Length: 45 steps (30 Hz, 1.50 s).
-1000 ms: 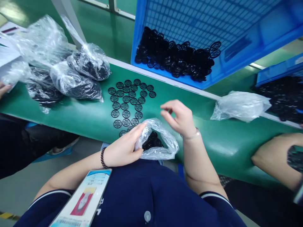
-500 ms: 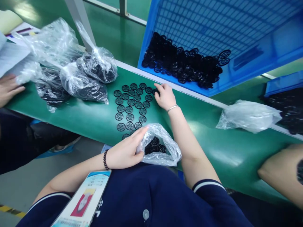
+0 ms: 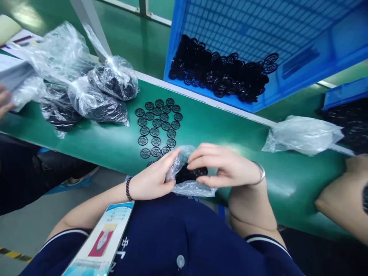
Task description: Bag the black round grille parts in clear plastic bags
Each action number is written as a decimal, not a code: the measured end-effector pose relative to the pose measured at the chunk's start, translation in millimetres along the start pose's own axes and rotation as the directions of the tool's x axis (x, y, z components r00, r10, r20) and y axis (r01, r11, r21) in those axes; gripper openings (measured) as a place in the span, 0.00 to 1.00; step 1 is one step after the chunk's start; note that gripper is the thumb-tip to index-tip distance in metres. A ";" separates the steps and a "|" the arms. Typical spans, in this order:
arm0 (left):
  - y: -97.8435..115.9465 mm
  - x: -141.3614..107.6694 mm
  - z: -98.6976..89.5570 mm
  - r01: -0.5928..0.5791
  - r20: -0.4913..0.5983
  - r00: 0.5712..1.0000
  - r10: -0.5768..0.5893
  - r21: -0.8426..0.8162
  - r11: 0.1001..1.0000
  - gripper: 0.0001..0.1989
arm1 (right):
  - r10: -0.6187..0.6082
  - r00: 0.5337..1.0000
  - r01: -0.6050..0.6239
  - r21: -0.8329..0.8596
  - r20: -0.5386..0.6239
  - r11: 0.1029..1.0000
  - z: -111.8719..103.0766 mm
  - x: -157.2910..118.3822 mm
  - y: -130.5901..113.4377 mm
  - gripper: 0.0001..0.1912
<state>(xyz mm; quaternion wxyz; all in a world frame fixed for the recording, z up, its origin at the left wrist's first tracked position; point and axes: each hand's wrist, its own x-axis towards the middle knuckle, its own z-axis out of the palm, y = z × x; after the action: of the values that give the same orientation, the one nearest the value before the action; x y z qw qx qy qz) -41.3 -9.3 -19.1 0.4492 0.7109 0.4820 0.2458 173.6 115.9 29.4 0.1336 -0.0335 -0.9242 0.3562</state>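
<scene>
My left hand point(image 3: 155, 176) grips the rim of a clear plastic bag point(image 3: 194, 189) at the table's near edge, fingers outside and thumb at the opening. Black round parts lie inside the bag. Over the bag's mouth, my right hand point(image 3: 221, 165) has its fingers curled around black round parts point(image 3: 201, 172); how many it holds is hidden. Beyond my left hand, several flat black spoked discs point(image 3: 156, 141) are spread in rows on the green table point(image 3: 230, 132).
Filled clear bags point(image 3: 97, 101) sit at the left. Behind the table a blue crate point(image 3: 168, 57) holds many black discs. A white plastic bag point(image 3: 301, 134) lies at the right. Other people's hand point(image 3: 4, 100) and arm point(image 3: 342, 191) show at the sides.
My right hand has come back from the far edge of the disc rows to the bag's mouth. The disc it touched there is gone from the table. The other person's hand at left has shifted.
</scene>
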 end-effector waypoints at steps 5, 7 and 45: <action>2.0 1.8 1.8 -0.035 0.006 0.999 0.035 -0.016 0.999 0.39 | 0.084 0.996 -0.084 0.026 0.003 0.996 0.3 -0.4 10.5 0.14; 4.8 0.7 1.8 -0.033 0.011 0.999 0.033 -0.023 0.999 0.39 | 0.204 0.968 -0.211 -0.030 -0.148 0.977 2.1 6.8 44.7 0.10; 5.9 -9.0 7.2 -0.016 -0.007 1.000 0.015 -0.039 0.999 0.43 | 0.176 0.984 -0.174 -0.093 0.011 0.980 -3.0 12.3 -16.1 0.12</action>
<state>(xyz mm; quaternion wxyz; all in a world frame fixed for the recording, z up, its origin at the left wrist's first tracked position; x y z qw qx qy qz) -36.6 -21.2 -16.6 0.4597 0.7048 0.4730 0.2610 163.1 107.9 45.0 0.0913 -0.1173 -0.9343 0.3240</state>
